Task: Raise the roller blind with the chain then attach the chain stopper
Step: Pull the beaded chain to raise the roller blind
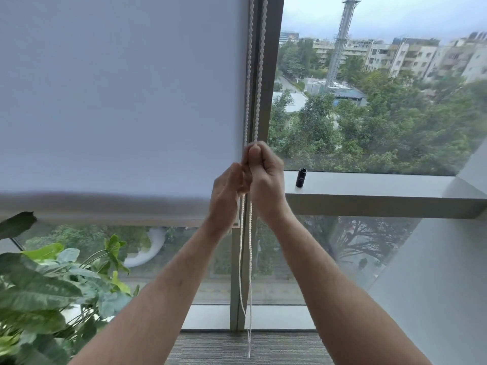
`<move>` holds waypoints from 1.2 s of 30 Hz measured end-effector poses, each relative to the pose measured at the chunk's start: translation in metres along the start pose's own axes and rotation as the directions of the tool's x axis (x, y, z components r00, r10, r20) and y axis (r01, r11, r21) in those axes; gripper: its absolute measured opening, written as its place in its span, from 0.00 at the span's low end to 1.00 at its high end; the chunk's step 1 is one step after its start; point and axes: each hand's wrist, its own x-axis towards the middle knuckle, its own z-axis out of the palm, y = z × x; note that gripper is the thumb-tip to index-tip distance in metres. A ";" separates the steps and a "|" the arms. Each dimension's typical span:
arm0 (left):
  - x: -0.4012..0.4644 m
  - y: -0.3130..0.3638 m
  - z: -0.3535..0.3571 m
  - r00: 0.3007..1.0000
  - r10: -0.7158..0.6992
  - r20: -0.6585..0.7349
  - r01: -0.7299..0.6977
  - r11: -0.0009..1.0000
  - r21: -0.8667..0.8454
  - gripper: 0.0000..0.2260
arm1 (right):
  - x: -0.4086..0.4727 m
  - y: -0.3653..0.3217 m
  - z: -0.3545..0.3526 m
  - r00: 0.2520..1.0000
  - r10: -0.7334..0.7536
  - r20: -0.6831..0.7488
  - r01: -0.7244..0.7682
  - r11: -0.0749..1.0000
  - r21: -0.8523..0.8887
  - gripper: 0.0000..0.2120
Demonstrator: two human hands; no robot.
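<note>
Beyond the window, treetops; the blind (118,101) hangs mostly down left of the chain (257,75), both the right hand (263,175) and left hand (228,191) curled tight round it—pull one strand steadily, hand over hand.

My right hand (263,169) grips both strands of the white beaded chain (259,75), fingers curled around them; my left hand (228,192) holds them just below. The pale grey roller blind (118,101) covers most of the window. A small black cylinder (301,177) stands on the sill (369,185).
</note>
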 end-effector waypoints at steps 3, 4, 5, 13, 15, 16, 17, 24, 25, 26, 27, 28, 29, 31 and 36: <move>0.012 0.016 0.002 0.997 0.060 -0.044 -0.060 0.998 -0.011 0.26 | -0.021 0.029 -0.009 0.999 0.046 0.003 -0.046 0.992 -0.118 0.16; 0.016 0.021 0.003 0.996 0.075 -0.041 -0.075 0.997 -0.011 0.26 | -0.026 0.035 -0.012 0.998 0.064 -0.003 -0.063 0.986 -0.154 0.16; 0.020 0.028 0.006 0.996 0.084 -0.030 -0.085 0.996 -0.003 0.23 | -0.030 0.040 -0.014 0.996 0.084 -0.011 -0.084 0.982 -0.169 0.16; 0.029 0.029 0.020 0.997 0.066 0.040 -0.063 0.996 -0.070 0.10 | -0.039 0.044 -0.021 0.987 0.156 0.044 -0.154 0.988 -0.029 0.20; 0.027 0.028 0.021 0.997 0.081 0.013 -0.080 0.994 -0.072 0.10 | -0.038 0.041 -0.023 0.972 0.205 0.113 -0.209 0.977 0.031 0.17; 0.027 0.028 0.021 0.996 0.094 0.000 -0.094 0.993 -0.067 0.10 | -0.036 0.038 -0.025 0.964 0.219 0.149 -0.228 0.973 0.043 0.15; 0.027 0.029 0.022 0.994 0.107 -0.009 -0.108 0.992 -0.058 0.10 | -0.034 0.035 -0.030 0.957 0.229 0.177 -0.237 0.971 0.027 0.16; 0.014 0.014 0.024 0.990 0.126 -0.058 -0.123 0.991 0.042 0.13 | 0.002 0.013 -0.055 0.937 0.257 0.237 -0.253 0.966 -0.049 0.31; 0.010 0.007 0.024 0.992 0.106 -0.064 -0.102 0.993 0.059 0.13 | 0.009 0.007 -0.054 0.951 0.229 0.207 -0.223 0.973 -0.052 0.33; 0.005 -0.001 0.023 0.995 0.080 -0.064 -0.075 0.995 0.072 0.12 | 0.016 0.000 -0.053 0.965 0.195 0.178 -0.188 0.981 -0.058 0.33; 0.000 -0.009 0.021 0.997 0.050 -0.062 -0.045 0.996 0.080 0.11 | 0.023 -0.007 -0.049 0.974 0.160 0.162 -0.151 0.987 -0.062 0.32; -0.004 -0.017 0.019 0.998 0.019 -0.063 -0.014 0.996 0.084 0.11 | 0.028 -0.015 -0.046 0.979 0.125 0.162 -0.117 0.991 -0.057 0.29; -0.009 -0.024 0.016 0.998 -0.010 -0.068 0.016 0.996 0.088 0.11 | 0.032 -0.023 -0.040 0.981 0.094 0.169 -0.089 0.995 -0.036 0.25; -0.016 -0.034 0.013 0.995 -0.051 -0.085 0.058 0.994 0.093 0.10 | 0.040 -0.037 -0.027 0.983 0.041 0.181 -0.046 0.999 0.022 0.20; -0.022 -0.039 0.012 0.992 -0.088 -0.088 0.097 0.991 0.097 0.10 | 0.048 -0.040 -0.003 0.997 0.058 0.056 -0.065 0.991 0.120 0.17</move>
